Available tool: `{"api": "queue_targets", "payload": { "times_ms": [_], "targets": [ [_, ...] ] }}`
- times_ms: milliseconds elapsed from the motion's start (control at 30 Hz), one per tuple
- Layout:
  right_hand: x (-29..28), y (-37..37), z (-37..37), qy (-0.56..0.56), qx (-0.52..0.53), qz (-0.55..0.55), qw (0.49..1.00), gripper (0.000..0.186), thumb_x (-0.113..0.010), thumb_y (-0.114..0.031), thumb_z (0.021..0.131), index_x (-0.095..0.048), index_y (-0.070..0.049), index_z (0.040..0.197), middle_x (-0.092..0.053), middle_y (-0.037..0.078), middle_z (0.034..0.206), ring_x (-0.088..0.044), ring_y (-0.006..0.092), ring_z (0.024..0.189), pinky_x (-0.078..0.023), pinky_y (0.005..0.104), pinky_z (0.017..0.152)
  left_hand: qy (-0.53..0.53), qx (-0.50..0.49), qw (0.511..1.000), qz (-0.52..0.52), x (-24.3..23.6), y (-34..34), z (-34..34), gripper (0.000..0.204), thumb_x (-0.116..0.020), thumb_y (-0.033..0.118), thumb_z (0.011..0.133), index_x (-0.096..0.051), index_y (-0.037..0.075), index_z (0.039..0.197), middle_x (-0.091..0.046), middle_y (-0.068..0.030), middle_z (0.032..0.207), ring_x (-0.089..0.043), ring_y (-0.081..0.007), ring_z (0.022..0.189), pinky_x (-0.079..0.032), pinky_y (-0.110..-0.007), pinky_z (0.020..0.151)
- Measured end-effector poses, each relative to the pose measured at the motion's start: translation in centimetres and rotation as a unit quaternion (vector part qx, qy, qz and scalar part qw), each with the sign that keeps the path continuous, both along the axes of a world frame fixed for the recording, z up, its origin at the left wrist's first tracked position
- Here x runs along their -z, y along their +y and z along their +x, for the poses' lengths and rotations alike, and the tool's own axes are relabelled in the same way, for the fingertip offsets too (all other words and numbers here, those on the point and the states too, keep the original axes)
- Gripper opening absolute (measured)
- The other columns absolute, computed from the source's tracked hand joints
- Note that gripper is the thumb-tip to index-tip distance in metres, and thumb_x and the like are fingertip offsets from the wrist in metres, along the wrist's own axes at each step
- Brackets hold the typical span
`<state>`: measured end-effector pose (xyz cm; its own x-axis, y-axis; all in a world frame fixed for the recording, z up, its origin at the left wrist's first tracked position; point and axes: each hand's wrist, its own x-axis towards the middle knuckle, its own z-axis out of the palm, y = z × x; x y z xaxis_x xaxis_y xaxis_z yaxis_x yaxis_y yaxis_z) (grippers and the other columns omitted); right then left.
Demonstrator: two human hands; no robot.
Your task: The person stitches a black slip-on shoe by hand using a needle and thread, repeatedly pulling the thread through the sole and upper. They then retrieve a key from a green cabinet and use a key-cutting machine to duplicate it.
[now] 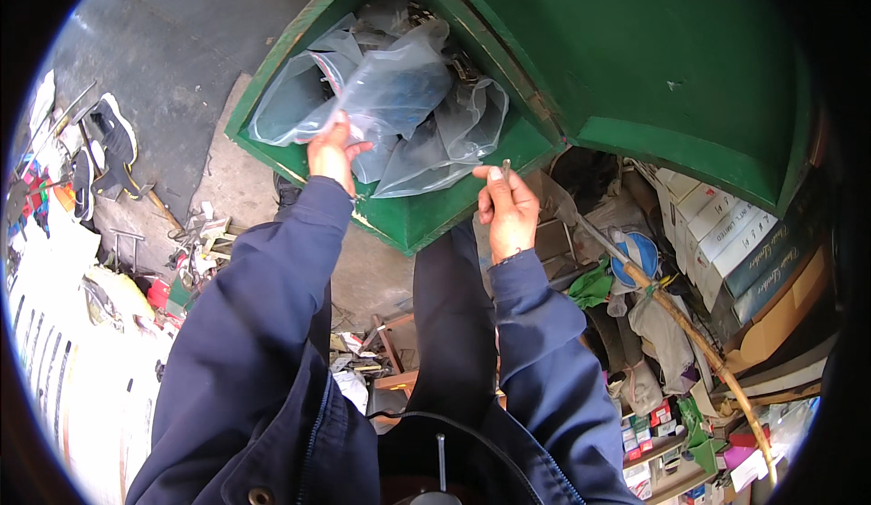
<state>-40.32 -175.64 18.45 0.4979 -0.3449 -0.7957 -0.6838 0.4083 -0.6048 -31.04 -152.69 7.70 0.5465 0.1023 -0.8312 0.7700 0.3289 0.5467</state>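
Note:
A green box (413,215) with its lid (635,60) swung open to the right stands in front of me. Several clear plastic bags lie inside it. My left hand (334,156) pinches the near edge of one clear plastic bag (399,78) at the box's front left side. Above the front right rim, my right hand (508,213) is closed, with a small thin greyish piece (506,168) sticking up between thumb and forefinger; its kind is too small to tell. Dark metal parts (464,68) show partly under and between the bags.
Shoes (113,133) and scattered tools lie on the floor at left. On the right, stacked cardboard boxes (717,224) stand below the lid, with a long wooden pole (699,342) slanting past them. A blue round container (635,255) and small packets sit nearby.

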Motion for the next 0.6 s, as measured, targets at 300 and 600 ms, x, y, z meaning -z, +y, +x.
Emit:
{"api": "queue_targets", "payload": {
  "times_ms": [300,600],
  "targets": [
    [-1.0,2.9,-7.3,0.102,0.037,0.026,0.994,0.027,-0.057,-0.028,0.109,-0.073,-0.006,0.107,-0.055,-0.005,0.066,-0.042,0.0023,0.055,-0.032,0.021,0.05,0.069,0.161,0.984,-0.03,-2.7,-0.9,1.8,0.051,-0.054,0.034,0.108,-0.046,0.003,0.147,-0.06,-0.0164,0.141,-0.064,-0.0331,0.124,-0.056,-0.045,0.088],
    [-0.5,3.7,-8.5,0.105,0.045,0.036,0.993,0.024,-0.058,-0.026,0.109,-0.073,-0.007,0.108,-0.055,-0.005,0.066,-0.041,0.0025,0.055,-0.031,0.0211,0.05,-0.038,0.449,0.883,0.128,-4.0,-3.4,-4.1,0.038,-0.069,0.011,0.095,-0.057,0.008,0.13,-0.069,-0.0178,0.122,-0.068,-0.0324,0.108,-0.054,-0.039,0.089]
  ]
}}
